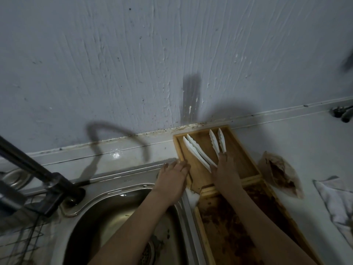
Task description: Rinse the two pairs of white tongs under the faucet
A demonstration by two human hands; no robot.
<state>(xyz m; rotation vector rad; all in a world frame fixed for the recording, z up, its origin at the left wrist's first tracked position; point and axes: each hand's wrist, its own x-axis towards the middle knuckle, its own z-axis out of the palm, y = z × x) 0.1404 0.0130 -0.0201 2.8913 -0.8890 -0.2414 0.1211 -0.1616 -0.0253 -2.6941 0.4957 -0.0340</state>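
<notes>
Two pairs of white tongs lie in a wooden tray (240, 150) on the counter to the right of the sink. The left pair (196, 153) slants toward the tray's left wall; the right pair (217, 141) points toward the wall. My right hand (227, 173) lies palm down over the near ends of both pairs, and whether it grips them is hidden. My left hand (173, 178) rests on the tray's left edge with its fingers spread, holding nothing. The black faucet (47, 180) stands at the sink's back left corner.
The steel sink (107, 220) with its drain fills the lower left. A dirty wooden box (231, 236) adjoins the tray in front. A stained paper bag (280, 176) and a white cloth (336, 201) lie on the counter at right. A wire rack (21, 240) is at far left.
</notes>
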